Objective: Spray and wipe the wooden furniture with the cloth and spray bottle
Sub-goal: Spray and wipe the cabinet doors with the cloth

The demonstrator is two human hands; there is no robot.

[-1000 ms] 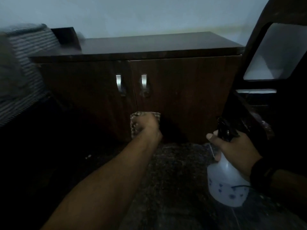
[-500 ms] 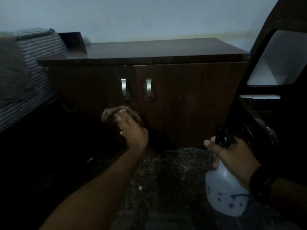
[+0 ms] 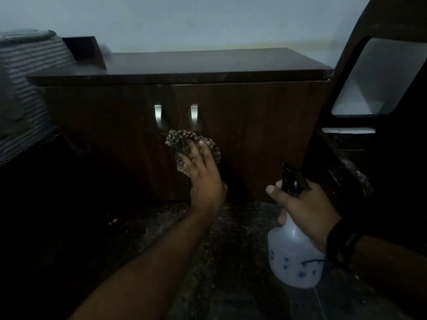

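The wooden cabinet (image 3: 242, 135) is standing against the wall, its two doors closed, and it is looking rigid enough to take firm pressure. Right of its doors, the spray bottle (image 3: 293, 257) is hanging upright, probably light plastic, best held at the neck; the right hand (image 3: 307, 211) is curling round that neck below the black trigger. Just below the cabinet's handles (image 3: 194, 115), the cloth (image 3: 184, 144) is bunching softly, limp and easily crumpled, while the left hand (image 3: 203, 174) is pressing it flat-fingered against the door.

Dim room, pale wall (image 3: 184, 19), dark speckled floor (image 3: 231, 250), striped cushion (image 3: 25, 84) at left
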